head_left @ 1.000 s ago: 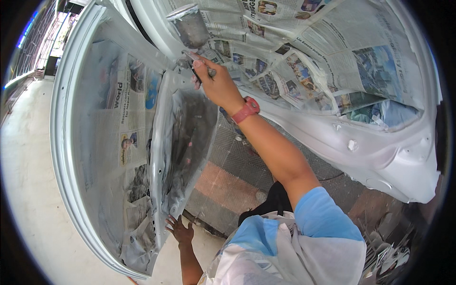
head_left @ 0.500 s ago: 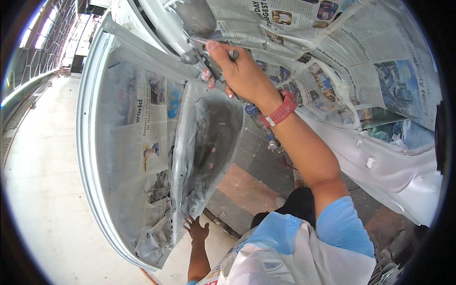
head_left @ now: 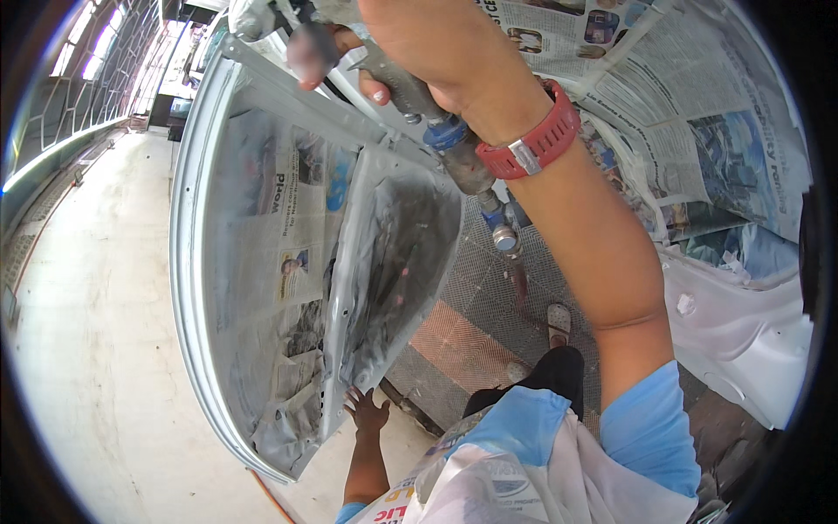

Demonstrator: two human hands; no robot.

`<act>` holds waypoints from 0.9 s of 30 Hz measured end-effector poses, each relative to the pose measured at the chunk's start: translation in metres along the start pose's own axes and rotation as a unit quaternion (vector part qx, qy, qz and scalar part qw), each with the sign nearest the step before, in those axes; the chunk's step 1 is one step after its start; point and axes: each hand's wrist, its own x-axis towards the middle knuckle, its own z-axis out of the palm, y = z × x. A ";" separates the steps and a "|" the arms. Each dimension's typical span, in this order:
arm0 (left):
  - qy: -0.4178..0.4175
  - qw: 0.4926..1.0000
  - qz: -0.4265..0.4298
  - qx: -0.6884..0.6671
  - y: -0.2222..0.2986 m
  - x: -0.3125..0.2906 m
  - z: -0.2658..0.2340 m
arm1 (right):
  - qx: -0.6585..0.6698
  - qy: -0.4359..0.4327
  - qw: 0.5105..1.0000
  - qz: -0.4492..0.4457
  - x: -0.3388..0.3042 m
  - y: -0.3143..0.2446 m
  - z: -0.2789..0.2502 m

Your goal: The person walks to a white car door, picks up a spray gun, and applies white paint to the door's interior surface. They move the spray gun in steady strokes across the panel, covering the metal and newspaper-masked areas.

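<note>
My right hand is wrapped round a spray gun, raised high near the top edge of the open car door. Blue and metal hose fittings hang below its grip. Parts of the gun's head are blurred and partly out of view. My left hand has its fingers spread at the lower edge of the door, seeming to touch it; it holds nothing. Grey-white coating covers the door's frame, and newspaper masks much of it.
More newspaper covers the car's opening at the upper right, above a whitish body sill. A patterned mat lies underfoot. Pale floor spreads to the left, with an orange hose by the door and a metal grille beyond.
My right hand has risen with the spray gun and come closer to the camera, showing more of the gun's fittings. My left hand stays at the door's lower edge.
</note>
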 end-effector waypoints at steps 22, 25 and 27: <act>0.051 0.998 -0.002 -0.046 0.011 0.001 0.007 | -0.144 -0.035 0.988 -0.042 -0.047 0.017 0.029; 0.015 0.999 -0.017 -0.027 0.013 0.000 0.001 | -0.151 0.012 0.987 -0.048 -0.028 0.047 0.011; 0.003 1.000 -0.022 -0.017 0.014 -0.001 -0.003 | -0.167 0.030 0.985 -0.027 -0.021 0.070 -0.006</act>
